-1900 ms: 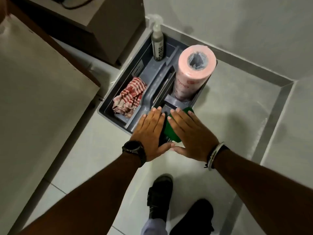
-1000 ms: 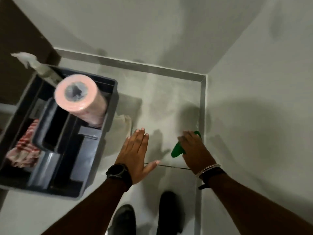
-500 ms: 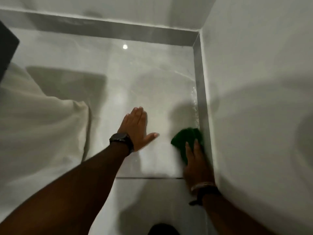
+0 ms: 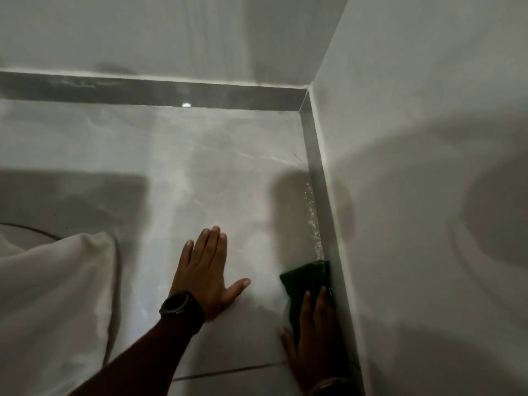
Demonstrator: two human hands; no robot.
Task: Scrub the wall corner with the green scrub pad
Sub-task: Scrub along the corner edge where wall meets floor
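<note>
The green scrub pad (image 4: 306,278) lies flat on the floor tile, its right edge against the grey skirting (image 4: 321,201) of the right wall. My right hand (image 4: 313,338) presses down on the pad's near half with fingers stretched over it. My left hand (image 4: 204,270), a black watch on its wrist, rests flat and spread on the tile to the pad's left, holding nothing. The wall corner (image 4: 307,94) is farther away, up and right of the pad. Wet specks glint along the skirting just beyond the pad.
A pale cloth-like fold (image 4: 54,295) fills the lower left. Grey skirting runs along the back wall (image 4: 143,90). A grout line (image 4: 228,371) crosses the floor near my wrists. The right wall (image 4: 428,195) rises close beside my right hand.
My right hand took the pad from the caddy to the floor by the right skirting. Since half a second ago the view has tilted up slightly; the hands have hardly shifted.
</note>
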